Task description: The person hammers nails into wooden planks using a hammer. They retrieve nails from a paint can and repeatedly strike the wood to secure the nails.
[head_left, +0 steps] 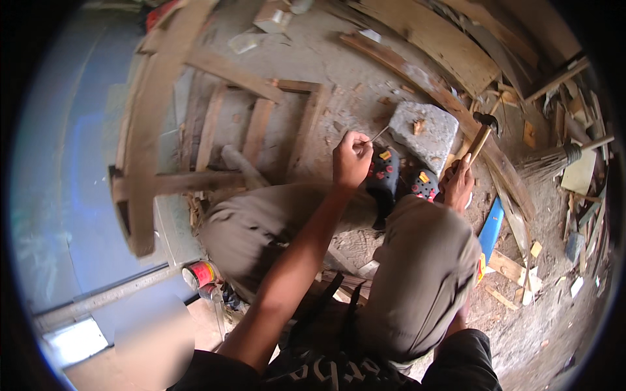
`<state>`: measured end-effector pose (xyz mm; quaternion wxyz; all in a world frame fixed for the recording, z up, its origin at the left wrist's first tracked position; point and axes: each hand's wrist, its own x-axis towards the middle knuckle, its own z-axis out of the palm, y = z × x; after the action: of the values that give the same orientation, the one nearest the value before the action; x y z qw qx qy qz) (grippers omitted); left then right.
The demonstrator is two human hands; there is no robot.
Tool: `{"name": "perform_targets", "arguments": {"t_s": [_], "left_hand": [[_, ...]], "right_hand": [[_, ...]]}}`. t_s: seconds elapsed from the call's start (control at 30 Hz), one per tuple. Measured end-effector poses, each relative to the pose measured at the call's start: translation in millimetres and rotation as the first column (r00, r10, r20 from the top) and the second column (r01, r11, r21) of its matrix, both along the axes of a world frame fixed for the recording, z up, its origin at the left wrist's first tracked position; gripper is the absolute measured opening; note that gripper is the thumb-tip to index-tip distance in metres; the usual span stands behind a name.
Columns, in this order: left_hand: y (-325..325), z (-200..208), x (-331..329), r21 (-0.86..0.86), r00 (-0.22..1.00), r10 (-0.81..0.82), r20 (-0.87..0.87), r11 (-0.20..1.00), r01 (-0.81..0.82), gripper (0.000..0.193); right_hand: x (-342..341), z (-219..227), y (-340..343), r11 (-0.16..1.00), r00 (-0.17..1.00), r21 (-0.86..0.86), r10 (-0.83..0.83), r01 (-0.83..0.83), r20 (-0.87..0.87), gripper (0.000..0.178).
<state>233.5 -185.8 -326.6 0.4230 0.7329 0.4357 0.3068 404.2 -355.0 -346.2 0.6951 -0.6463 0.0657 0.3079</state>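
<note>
My left hand (352, 160) is closed, pinching a long thin nail (380, 133) between thumb and fingers. The nail slants toward the near left edge of a rough grey stone block (427, 133); whether its tip touches the block I cannot tell. A small brown chip (418, 127) lies on top of the block. To the right, my right hand (458, 184) grips the wooden handle of a hammer (480, 140). The hammer's dark head points up and away, right of the block. My dark clogs (383, 171) with bright charms stand just short of the block.
A wooden frame (254, 127) stands on the left, beside a large blue sheet (72, 163). A red and yellow can (201, 274) sits near my left knee. Planks (417, 72), a twig broom (554, 159), a handsaw with a blue blade (491, 228) and wood scraps lie right.
</note>
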Motion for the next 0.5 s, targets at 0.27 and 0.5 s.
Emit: {"name": "perform_targets", "arguments": {"t_s": [0.27, 0.5], "left_hand": [[-6.6, 201.9, -127.8, -0.004, 0.939, -0.312, -0.148, 0.949, 0.315, 0.017], [16.1, 283.5, -201.4, -0.236, 0.694, -0.575, -0.433, 0.815, 0.528, 0.028]], "right_hand": [[-7.4, 59.2, -10.4, 0.98, 0.87, 0.05, 0.148, -0.194, 0.471, 0.049], [15.9, 205.7, 26.3, 0.78, 0.608, -0.416, 0.625, -0.467, 0.49, 0.054]]}}
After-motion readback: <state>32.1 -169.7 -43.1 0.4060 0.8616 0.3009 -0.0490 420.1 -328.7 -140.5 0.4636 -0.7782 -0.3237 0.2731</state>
